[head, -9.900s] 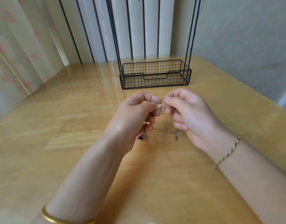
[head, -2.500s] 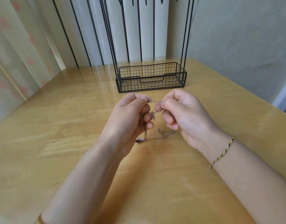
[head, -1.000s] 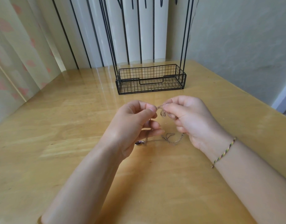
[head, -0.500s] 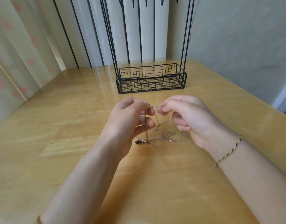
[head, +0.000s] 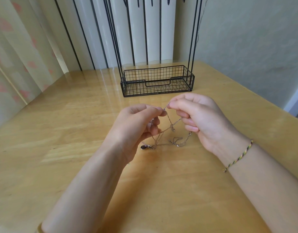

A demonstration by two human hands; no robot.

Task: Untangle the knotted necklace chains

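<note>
- Above the middle of the tabletop (head: 74, 135), the necklace chains (head: 168, 120) hang between the two hands. Their lower loops and a dark pendant (head: 143, 146) trail on the wood just below.
- Left hand (head: 136, 125): thumb and forefinger pinch a strand at the top, and the other fingers curl beneath with more chain running past them.
- Right hand (head: 200, 121): it pinches the same top strand just beside the left fingertips, and a second strand runs into its lower curled fingers.
- Two taut strands cross at a small knot (head: 172, 128) below the pinch points, where a tiny ring shows. Which strand passes over which is too fine to tell.
- Step in hand, as I judge it: spreading the tangle open to read it. The chains are not yet separate.
- Next move likely calls for slack, not pull, easing one strand back through the knot with fingertips. Tugging could tighten it.
- Wire basket (head: 157, 81) stands well apart, at the back.
</note>
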